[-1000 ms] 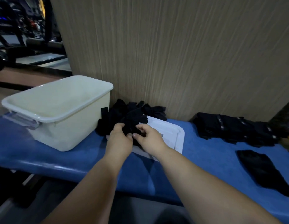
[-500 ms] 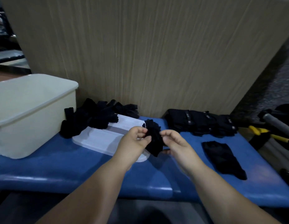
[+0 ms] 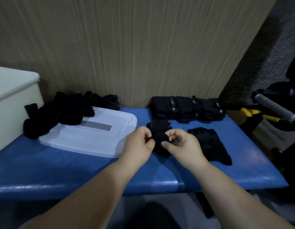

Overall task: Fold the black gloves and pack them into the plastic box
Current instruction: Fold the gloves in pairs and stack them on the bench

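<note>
Over the middle of the blue bench (image 3: 64, 169), my left hand (image 3: 138, 144) and my right hand (image 3: 181, 144) both pinch one crumpled black glove (image 3: 160, 134) between them. A loose pile of black gloves (image 3: 61, 113) lies at the back left, partly on the white lid (image 3: 94, 139). The cream plastic box (image 3: 14, 103) stands at the far left, its inside hidden. A single black glove (image 3: 209, 146) lies flat just right of my right hand. Folded, banded black gloves (image 3: 188, 109) sit in a row against the wall.
A wood-grain wall panel (image 3: 127, 47) backs the bench. Off the right end are a grey-gripped bar (image 3: 273, 106) and yellow-handled tools (image 3: 259, 114). The bench's front edge runs just below my wrists.
My hands drew one glove out of the left pile and brought it right, to the middle of the bench. The view swung right, so the box is now at the left edge.
</note>
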